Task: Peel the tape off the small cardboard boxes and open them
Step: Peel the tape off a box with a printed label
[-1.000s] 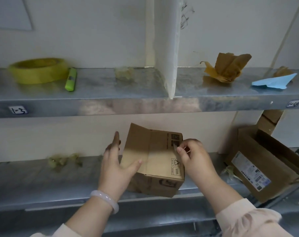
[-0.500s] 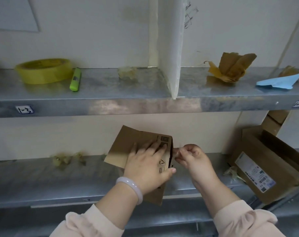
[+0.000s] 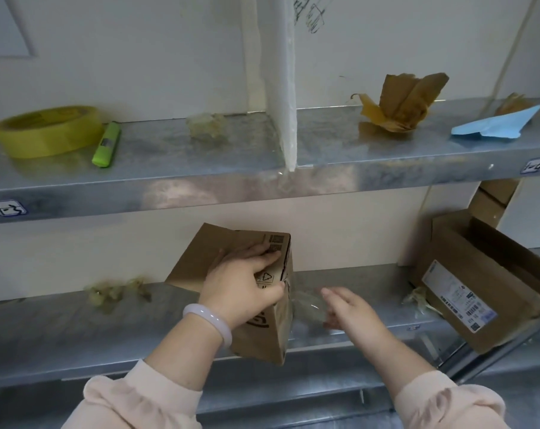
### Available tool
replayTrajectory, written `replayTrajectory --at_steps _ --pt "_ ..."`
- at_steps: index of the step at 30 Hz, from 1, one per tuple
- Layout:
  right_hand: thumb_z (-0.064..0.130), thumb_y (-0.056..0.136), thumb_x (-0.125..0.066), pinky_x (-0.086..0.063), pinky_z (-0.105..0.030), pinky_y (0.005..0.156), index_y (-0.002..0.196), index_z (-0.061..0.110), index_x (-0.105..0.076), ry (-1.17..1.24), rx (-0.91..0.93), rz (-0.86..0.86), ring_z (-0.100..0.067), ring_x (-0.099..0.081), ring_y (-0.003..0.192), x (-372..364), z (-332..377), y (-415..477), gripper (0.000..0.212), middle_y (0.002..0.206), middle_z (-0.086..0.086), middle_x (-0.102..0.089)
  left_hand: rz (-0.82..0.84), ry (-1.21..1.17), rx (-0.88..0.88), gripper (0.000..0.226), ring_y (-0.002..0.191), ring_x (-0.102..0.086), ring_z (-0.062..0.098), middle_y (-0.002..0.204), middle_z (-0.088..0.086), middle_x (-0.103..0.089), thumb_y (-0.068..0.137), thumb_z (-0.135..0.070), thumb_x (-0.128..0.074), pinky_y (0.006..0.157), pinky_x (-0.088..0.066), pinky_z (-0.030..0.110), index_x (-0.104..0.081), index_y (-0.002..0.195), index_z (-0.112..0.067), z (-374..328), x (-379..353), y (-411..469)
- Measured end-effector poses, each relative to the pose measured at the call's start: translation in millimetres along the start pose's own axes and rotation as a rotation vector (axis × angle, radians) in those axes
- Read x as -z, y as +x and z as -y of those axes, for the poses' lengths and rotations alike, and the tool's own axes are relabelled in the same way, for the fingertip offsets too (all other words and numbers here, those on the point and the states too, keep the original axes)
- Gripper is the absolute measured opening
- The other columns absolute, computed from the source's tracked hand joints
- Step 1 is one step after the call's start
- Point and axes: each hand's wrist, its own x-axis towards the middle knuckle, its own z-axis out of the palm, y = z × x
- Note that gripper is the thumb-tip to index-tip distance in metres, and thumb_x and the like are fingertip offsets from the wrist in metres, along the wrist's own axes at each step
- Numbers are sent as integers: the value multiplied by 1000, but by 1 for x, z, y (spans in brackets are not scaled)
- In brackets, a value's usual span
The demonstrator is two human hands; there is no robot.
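My left hand (image 3: 243, 284) grips the small brown cardboard box (image 3: 267, 334), fingers flat on top and thumb round its edge. It is tilted at the front of the lower grey metal shelf (image 3: 61, 329). A strip of clear tape (image 3: 306, 305) stretches from its side to my right hand (image 3: 353, 315), whose blurred fingertips pinch it.

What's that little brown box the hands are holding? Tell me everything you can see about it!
The little box is brown cardboard with black printed marks, including a triangle symbol and a square code. A flap on its left stands open. It is tilted above the front of the lower shelf. The left hand holds its top, thumb on the front. Clear tape stretches from its right edge toward the right hand; blur hides that grip.
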Motion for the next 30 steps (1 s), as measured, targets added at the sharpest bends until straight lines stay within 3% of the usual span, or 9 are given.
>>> replayTrajectory --at_steps 3,6,10,12,16,20,23,25,30 --pt "44 82 -69 -52 -29 80 103 28 -68 -179 54 76 -10 -60 89 -15 5 2 26 92 10 -62 -24 -83 -7 56 135 -28 -9 139 -34 -41 68 -58 -59 117 -22 39 -56 123 -51 5 4 -5" --pt "38 76 -77 -42 -19 81 80 33 -68 -288 143 -17 -10 -56 88 -27 14 3 12 92 11 -50 -108 -119 -11 54 132 -34 -9 134 -35 -47 64 -63 -58 115 -27 39 -59 117 -53 13 9 -12" --pt "26 72 -83 -39 -19 96 68 35 -71 -74 270 -108 -10 -50 111 -33 28 0 15 113 5 -47 -189 -215 -14 45 127 -40 -10 129 -31 -53 64 -59 -57 113 -33 36 -60 109 -59 21 19 -22" --pt "17 72 -82 -39 -17 95 67 29 -72 98 304 -88 -4 -53 110 -36 39 -1 16 115 11 -56 -241 -293 10 42 121 -45 -11 122 -29 -57 63 -56 -56 109 -37 30 -57 104 -67 22 26 -28" --pt "2 75 -77 -51 -29 76 74 14 -66 330 360 -26 -10 -63 76 -43 62 -4 17 76 2 -69 -332 -388 79 46 107 -52 -11 110 -17 -60 67 -48 -48 96 -41 19 -52 108 -70 31 36 -34" --pt "-1 77 -75 -52 -20 73 87 6 -61 416 428 11 -7 -65 79 -54 76 -7 18 85 -6 -69 -387 -299 131 46 103 -46 -12 115 -16 -53 85 -22 -42 91 -31 7 -59 103 -60 35 47 -37" --pt "5 76 -77 -51 -21 76 98 13 -60 439 436 69 -13 -67 88 -62 79 -4 29 92 -9 -71 -377 -85 178 36 121 -47 9 127 -9 -52 85 -35 -46 95 -37 19 -64 115 -43 40 47 -37" --pt "4 77 -76 -49 -17 75 96 19 -63 335 441 72 -8 -66 85 -67 80 -1 27 88 -2 -71 -348 69 174 46 124 -47 19 134 -3 -50 81 -49 -59 97 -42 28 -57 126 -37 49 44 -38" --pt "9 84 -69 -43 -5 79 101 27 -70 -247 531 15 7 -62 85 -68 66 9 25 96 10 -68 -378 -78 248 61 134 -38 9 148 -7 -39 77 -39 -75 103 -27 16 -53 133 -33 81 48 -41"
